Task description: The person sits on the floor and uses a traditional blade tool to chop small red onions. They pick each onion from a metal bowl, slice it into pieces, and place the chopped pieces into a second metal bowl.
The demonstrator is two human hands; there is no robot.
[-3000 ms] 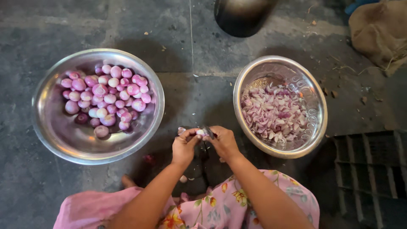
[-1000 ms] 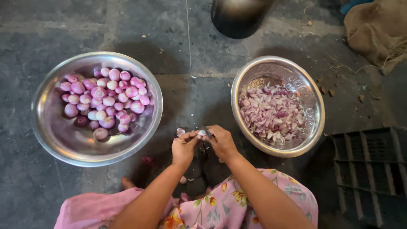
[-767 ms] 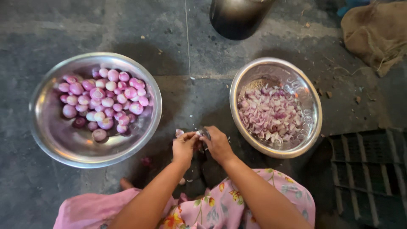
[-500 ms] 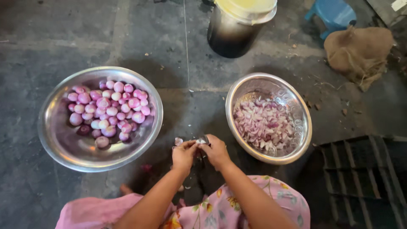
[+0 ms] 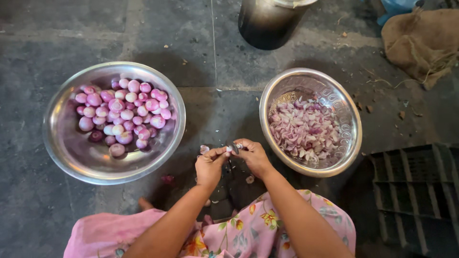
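Hands meet between the two bowls: left hand point(image 5: 209, 166) and right hand point(image 5: 253, 156) both pinch a small peeled shallot point(image 5: 235, 147) at fingertips. Likely light, firm but slick w/ juice, so grip at the ends. Blade, if any, hidden under fingers; can't tell. Whole shallots point(image 5: 123, 113) fill left steel bowl point(image 5: 62, 148), sliced pieces point(image 5: 303, 131) in right bowl point(image 5: 351, 143).

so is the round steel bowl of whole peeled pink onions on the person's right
No, the round steel bowl of whole peeled pink onions sits on the person's left.
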